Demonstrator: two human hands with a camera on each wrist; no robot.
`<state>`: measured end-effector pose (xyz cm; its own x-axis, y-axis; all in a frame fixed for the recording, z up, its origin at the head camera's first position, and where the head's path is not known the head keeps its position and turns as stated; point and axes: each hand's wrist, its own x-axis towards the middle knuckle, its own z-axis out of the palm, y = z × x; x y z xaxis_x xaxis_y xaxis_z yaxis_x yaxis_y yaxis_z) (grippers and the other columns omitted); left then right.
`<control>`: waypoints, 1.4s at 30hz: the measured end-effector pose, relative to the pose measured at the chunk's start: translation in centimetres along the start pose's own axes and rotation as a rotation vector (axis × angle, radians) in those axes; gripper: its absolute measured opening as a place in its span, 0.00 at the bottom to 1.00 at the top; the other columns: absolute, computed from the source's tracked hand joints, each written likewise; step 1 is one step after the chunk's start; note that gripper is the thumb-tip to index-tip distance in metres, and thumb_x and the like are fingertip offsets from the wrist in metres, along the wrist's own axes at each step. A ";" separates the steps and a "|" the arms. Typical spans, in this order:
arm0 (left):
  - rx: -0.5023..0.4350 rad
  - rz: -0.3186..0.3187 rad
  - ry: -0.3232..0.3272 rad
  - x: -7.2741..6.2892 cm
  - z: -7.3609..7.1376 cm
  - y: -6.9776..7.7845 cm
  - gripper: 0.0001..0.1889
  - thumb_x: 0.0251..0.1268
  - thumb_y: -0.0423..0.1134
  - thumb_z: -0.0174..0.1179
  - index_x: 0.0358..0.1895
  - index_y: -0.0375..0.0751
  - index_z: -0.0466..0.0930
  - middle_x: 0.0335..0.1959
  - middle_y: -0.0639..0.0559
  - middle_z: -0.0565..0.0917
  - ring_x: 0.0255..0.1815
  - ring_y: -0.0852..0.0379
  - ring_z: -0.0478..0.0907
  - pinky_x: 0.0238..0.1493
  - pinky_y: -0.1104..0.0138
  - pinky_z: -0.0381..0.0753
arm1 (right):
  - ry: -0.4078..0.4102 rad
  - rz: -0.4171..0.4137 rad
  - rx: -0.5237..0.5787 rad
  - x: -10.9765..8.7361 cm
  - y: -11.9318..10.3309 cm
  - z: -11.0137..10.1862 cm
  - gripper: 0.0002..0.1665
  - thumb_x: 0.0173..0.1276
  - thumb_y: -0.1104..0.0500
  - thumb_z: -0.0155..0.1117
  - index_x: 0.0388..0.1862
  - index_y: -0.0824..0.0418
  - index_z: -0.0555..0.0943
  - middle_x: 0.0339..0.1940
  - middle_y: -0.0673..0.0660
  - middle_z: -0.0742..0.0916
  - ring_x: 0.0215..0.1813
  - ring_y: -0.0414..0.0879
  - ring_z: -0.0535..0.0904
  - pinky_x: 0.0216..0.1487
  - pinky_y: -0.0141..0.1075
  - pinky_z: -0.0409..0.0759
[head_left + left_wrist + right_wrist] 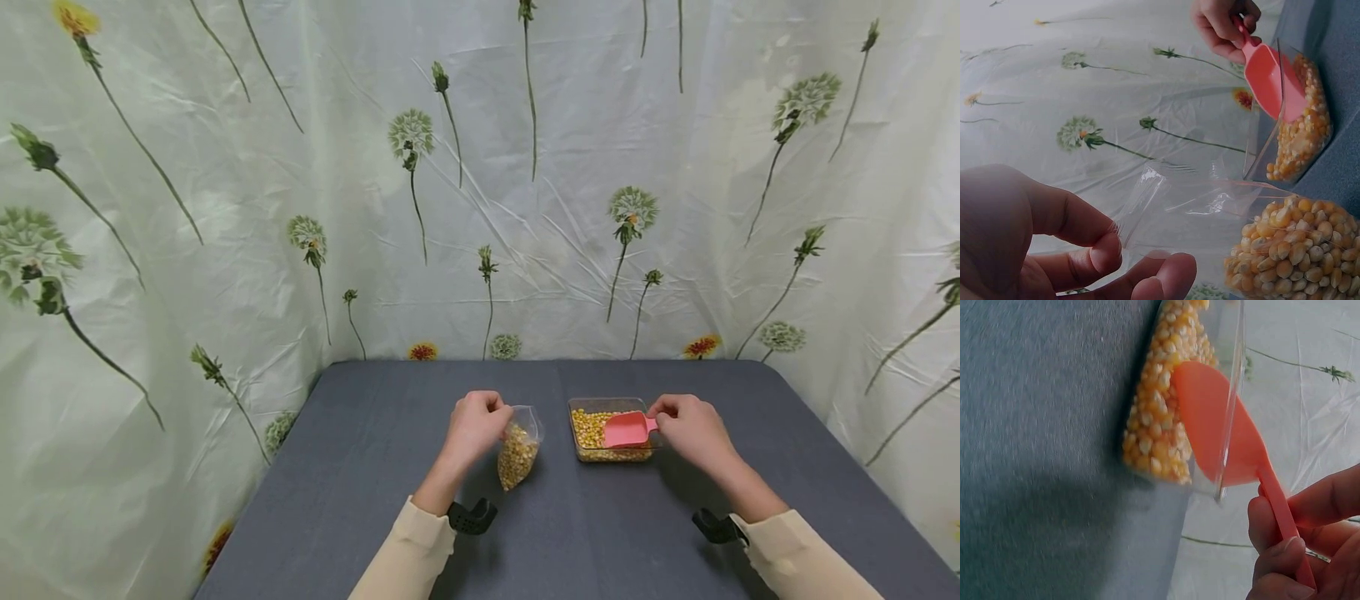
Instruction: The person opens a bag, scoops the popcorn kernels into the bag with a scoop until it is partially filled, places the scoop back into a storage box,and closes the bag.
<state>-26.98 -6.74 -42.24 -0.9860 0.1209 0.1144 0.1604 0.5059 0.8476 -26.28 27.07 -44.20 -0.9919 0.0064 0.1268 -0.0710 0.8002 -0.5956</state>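
My left hand [476,425] pinches the top edge of a clear plastic bag [517,454], which hangs over the table with yellow corn kernels [1291,250] filling its lower part. On the right, my right hand [692,427] grips the handle of a pink scoop [627,429]. The scoop's blade dips into a clear rectangular container [611,454] that holds more corn kernels [1157,419]. In the right wrist view the thumb and fingers wrap the handle, and the blade's tip touches the kernels. The scoop's bowl looks bare in the head view.
A dark grey cloth covers the table [360,500]. Behind it hangs a pale curtain [465,208] printed with dandelions. Each wrist carries a black strap-on device [472,517]. The container stands to the right of the bag, a short gap between them.
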 end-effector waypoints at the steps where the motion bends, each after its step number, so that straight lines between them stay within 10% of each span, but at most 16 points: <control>1: 0.005 -0.001 0.001 0.0 0.0 0.0 0.14 0.65 0.35 0.55 0.19 0.42 0.78 0.15 0.50 0.80 0.20 0.49 0.79 0.22 0.62 0.68 | 0.005 -0.003 -0.011 0.0 0.0 -0.1 0.15 0.68 0.64 0.52 0.40 0.62 0.87 0.28 0.54 0.85 0.22 0.47 0.70 0.22 0.40 0.65; 42: 0.004 -0.010 0.008 0.1 -0.2 -0.4 0.15 0.64 0.35 0.55 0.17 0.44 0.75 0.15 0.49 0.80 0.21 0.46 0.80 0.22 0.63 0.68 | -0.061 0.038 0.177 2.7 -0.8 2.5 0.14 0.67 0.66 0.53 0.40 0.64 0.86 0.32 0.58 0.85 0.28 0.49 0.72 0.28 0.41 0.68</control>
<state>-27.20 -7.11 -42.47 -0.9879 0.1089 0.1106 0.1510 0.5101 0.8467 -29.15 25.01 -45.36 -0.9984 -0.0065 0.0562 -0.0455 0.6817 -0.7302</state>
